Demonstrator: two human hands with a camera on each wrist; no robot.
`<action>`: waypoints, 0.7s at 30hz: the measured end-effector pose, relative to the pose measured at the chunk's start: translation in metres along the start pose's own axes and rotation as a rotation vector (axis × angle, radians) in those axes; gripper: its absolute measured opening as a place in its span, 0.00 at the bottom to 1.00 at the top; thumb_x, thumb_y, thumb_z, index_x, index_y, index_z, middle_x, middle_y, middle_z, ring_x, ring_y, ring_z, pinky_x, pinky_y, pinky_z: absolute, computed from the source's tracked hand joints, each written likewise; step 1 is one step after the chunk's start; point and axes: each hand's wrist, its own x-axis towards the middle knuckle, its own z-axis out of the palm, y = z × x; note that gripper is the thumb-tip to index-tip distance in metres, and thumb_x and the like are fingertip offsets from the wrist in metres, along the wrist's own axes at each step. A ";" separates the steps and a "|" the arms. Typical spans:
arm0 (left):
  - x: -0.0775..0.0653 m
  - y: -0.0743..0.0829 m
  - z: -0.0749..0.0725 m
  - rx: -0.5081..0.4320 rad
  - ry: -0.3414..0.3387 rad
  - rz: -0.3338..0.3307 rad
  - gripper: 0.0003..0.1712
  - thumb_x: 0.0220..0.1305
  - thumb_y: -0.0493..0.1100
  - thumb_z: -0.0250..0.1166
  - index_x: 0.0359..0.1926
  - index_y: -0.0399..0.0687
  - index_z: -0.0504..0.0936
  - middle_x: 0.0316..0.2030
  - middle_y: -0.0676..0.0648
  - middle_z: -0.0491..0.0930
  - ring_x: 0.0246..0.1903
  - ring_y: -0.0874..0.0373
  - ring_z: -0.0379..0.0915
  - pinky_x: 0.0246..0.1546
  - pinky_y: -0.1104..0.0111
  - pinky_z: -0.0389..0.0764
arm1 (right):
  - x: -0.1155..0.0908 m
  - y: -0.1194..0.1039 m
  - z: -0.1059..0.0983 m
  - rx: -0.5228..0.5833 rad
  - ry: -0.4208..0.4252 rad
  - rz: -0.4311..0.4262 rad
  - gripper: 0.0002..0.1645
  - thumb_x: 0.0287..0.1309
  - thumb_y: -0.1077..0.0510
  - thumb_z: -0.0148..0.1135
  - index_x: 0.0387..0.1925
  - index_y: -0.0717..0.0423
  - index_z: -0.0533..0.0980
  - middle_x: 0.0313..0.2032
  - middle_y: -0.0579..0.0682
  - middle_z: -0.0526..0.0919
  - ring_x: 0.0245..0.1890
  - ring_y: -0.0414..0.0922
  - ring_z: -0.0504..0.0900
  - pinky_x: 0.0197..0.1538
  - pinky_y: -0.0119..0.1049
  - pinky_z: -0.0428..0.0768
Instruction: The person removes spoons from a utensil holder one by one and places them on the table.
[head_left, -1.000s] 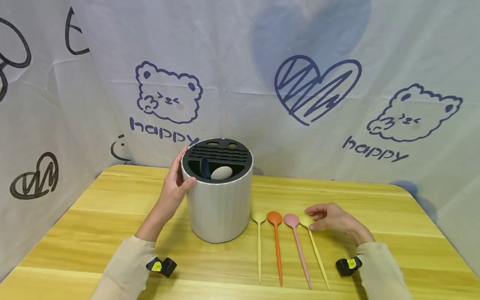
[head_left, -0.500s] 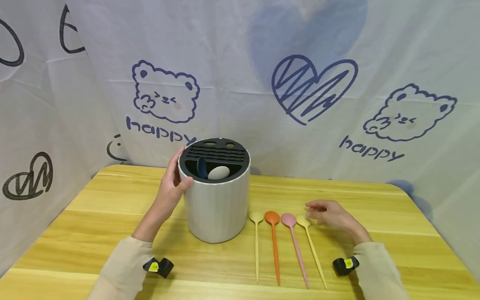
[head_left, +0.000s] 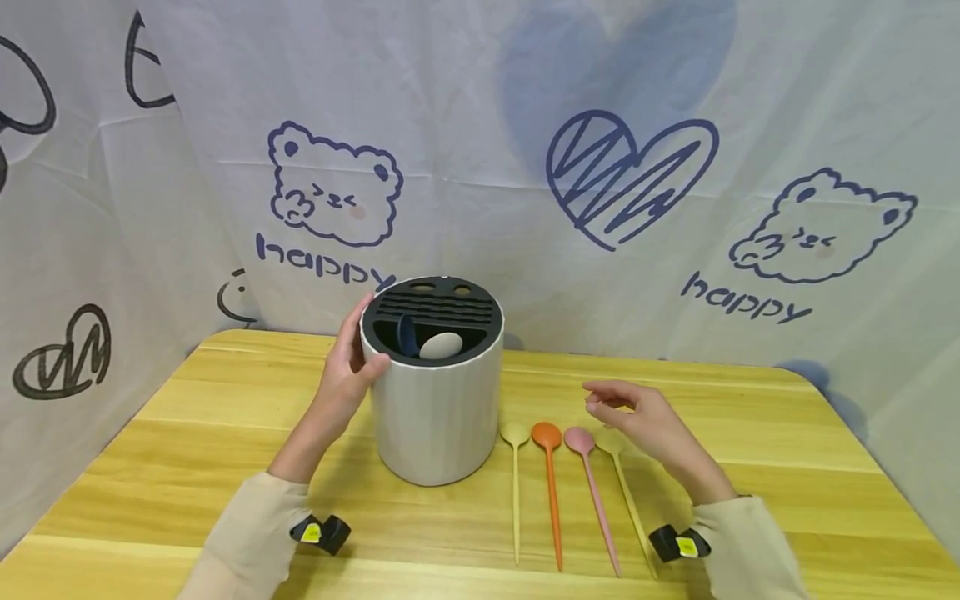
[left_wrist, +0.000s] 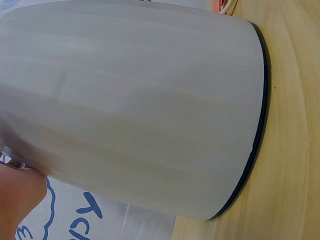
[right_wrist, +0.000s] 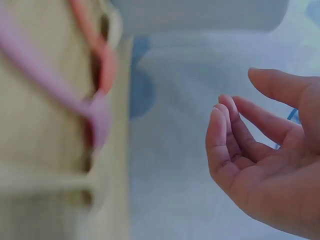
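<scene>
My left hand [head_left: 345, 383] holds the side of a white round utensil holder [head_left: 438, 421], its thumb at the front near the black rim. In the holder's large slot stand a dark blue utensil [head_left: 407, 335] and one with an off-white oval head [head_left: 442, 346]. To the right, long-handled spoons lie in a row: a pale yellow spoon [head_left: 516, 492], an orange spoon [head_left: 553, 492], a pink spoon [head_left: 596, 492] and a second yellow spoon [head_left: 630, 496]. My right hand [head_left: 648, 421] hovers over that last spoon's head, partly hiding it, with loosely bent fingers and nothing in them.
The holder's black lid [head_left: 438, 308] also has narrow slits and two round holes at the back. A wooden table [head_left: 810, 500] carries everything. Behind it hangs a white cloth [head_left: 480, 208] with blue drawings.
My right hand has let go of the rightmost yellow spoon's head, lifted, and moved left and up over it. My left hand has stayed on the holder; the spoons lie as before.
</scene>
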 end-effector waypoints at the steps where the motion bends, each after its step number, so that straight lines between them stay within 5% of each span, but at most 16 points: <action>1: 0.000 0.000 -0.001 0.002 0.000 0.000 0.45 0.64 0.47 0.58 0.76 0.47 0.47 0.73 0.47 0.48 0.70 0.51 0.48 0.69 0.55 0.53 | -0.002 -0.006 0.002 0.007 0.010 -0.021 0.25 0.66 0.56 0.59 0.61 0.64 0.72 0.48 0.56 0.80 0.47 0.52 0.78 0.51 0.48 0.79; 7: 0.001 0.002 -0.005 0.018 0.016 0.010 0.44 0.65 0.48 0.59 0.76 0.47 0.48 0.73 0.46 0.49 0.70 0.49 0.48 0.68 0.64 0.57 | -0.011 -0.033 0.014 0.116 0.050 -0.113 0.22 0.65 0.56 0.60 0.58 0.61 0.75 0.51 0.55 0.81 0.51 0.50 0.79 0.58 0.51 0.74; 13: 0.000 -0.001 -0.003 0.013 0.007 0.004 0.44 0.65 0.48 0.59 0.76 0.46 0.47 0.73 0.46 0.48 0.71 0.49 0.47 0.65 0.72 0.58 | -0.015 -0.039 0.023 0.196 0.042 -0.073 0.23 0.61 0.58 0.65 0.57 0.60 0.77 0.52 0.56 0.81 0.51 0.50 0.80 0.53 0.42 0.78; 21: 0.001 -0.002 0.001 -0.001 0.001 0.015 0.45 0.65 0.50 0.60 0.76 0.45 0.47 0.73 0.46 0.48 0.71 0.48 0.46 0.64 0.75 0.59 | -0.007 -0.053 0.022 0.130 0.044 -0.078 0.26 0.56 0.58 0.69 0.57 0.58 0.77 0.53 0.54 0.81 0.48 0.48 0.81 0.52 0.44 0.77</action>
